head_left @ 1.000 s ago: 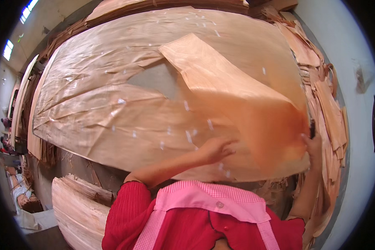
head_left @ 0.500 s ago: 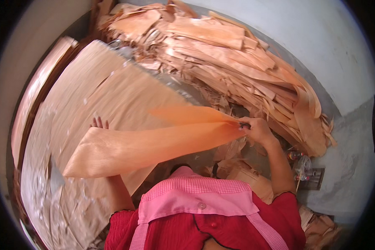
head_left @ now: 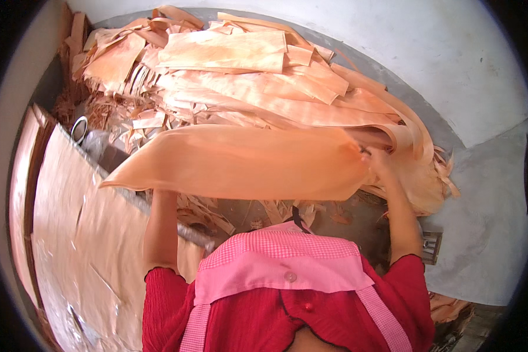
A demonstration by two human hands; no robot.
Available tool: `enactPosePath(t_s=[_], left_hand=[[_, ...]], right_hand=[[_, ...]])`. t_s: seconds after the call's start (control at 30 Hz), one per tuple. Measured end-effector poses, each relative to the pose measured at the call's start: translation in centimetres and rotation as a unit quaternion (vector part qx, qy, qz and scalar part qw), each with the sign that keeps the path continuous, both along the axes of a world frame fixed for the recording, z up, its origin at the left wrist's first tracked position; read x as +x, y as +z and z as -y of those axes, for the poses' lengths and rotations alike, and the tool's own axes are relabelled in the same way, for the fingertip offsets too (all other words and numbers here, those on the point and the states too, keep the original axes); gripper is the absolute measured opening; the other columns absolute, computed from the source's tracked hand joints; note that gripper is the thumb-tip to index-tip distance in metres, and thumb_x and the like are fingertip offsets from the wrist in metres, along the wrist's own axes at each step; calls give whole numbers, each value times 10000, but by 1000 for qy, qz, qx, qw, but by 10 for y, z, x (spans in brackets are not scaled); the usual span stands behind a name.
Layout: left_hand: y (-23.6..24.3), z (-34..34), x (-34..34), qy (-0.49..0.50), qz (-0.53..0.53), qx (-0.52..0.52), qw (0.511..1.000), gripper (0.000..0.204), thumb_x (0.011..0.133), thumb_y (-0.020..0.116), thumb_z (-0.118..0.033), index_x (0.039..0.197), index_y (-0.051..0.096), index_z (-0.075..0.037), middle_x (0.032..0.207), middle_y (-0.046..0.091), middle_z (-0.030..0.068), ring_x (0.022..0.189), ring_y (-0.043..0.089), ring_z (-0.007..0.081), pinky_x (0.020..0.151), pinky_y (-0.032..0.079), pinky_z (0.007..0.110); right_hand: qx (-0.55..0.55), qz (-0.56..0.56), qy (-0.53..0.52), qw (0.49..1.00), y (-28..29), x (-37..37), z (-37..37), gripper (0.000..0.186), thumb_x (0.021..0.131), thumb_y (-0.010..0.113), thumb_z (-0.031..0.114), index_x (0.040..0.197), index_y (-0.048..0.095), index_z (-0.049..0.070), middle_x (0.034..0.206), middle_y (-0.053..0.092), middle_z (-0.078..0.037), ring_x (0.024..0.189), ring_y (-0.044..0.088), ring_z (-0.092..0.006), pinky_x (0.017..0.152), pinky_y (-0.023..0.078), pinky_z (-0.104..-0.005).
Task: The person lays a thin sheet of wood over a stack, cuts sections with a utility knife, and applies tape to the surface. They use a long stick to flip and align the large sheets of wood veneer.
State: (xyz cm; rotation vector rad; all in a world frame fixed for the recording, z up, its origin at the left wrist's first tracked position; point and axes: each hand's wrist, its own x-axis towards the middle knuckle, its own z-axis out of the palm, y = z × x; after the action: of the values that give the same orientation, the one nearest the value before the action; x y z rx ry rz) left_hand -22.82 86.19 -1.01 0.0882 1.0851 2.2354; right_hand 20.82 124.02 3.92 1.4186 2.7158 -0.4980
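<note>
A long, thin sheet of orange-tan wood veneer (head_left: 240, 164) hangs in the air before me, its left end narrowing to a corner. My right hand (head_left: 380, 164) is closed on its right end, where the sheet bunches up. A small dark thing shows at those fingers, too blurred to name. My left forearm (head_left: 160, 234) rises behind the sheet's left part, which hides my left hand and its fingers. Behind the held sheet lies a large heap of veneer pieces (head_left: 229, 53), some flat, some curled.
To the left is a broad panel topped with pale veneer (head_left: 70, 211), shiny and wrinkled toward its near end. Scraps and strips (head_left: 205, 214) litter the grey floor. A pale wall (head_left: 452, 70) curves round the back and right. A small metal grate (head_left: 432, 247) sits at right.
My view has turned toward the heap. The veneer sheet has swung away from the panel and spread flatter, now in front of the heap. My left fingers, visible before, are now behind it.
</note>
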Motion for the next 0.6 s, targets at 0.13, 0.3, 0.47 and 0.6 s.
enactPosePath(t_s=[0.13,0.3,0.47,0.6], left_hand=[[-13,-134,-55,-59,38,-70,995,462,869,437,-312,1245,364,-54,1255,377,121,1061,432,261,867,392,437],[-68,-303,-96,-117,86,-198,969,455,856,466,-314,1229,396,-65,1217,423,118,1004,476,258,829,418,443],[-152,-453,-91,-213,50,-424,879,447,842,495,-317,1213,427,-76,1179,469,115,947,520,256,791,445,448],[-196,-518,-87,-329,-402,-521,678,395,770,588,-260,1134,531,-118,1302,359,130,1090,442,299,836,402,436]], right_hand=[[110,26,8,994,23,-50,-111,234,748,596,210,950,597,92,844,604,-160,783,572,-326,680,445,-400],[140,3,23,990,2,-86,-280,262,786,512,230,998,589,97,838,593,-189,791,566,-345,672,439,-412],[75,150,-164,972,-28,-87,-427,308,828,502,230,1090,556,76,1045,564,-172,941,544,-230,774,431,-344],[97,178,-182,962,-65,-69,-519,288,823,509,208,1067,560,64,1000,576,-162,904,558,-223,751,437,-342]])
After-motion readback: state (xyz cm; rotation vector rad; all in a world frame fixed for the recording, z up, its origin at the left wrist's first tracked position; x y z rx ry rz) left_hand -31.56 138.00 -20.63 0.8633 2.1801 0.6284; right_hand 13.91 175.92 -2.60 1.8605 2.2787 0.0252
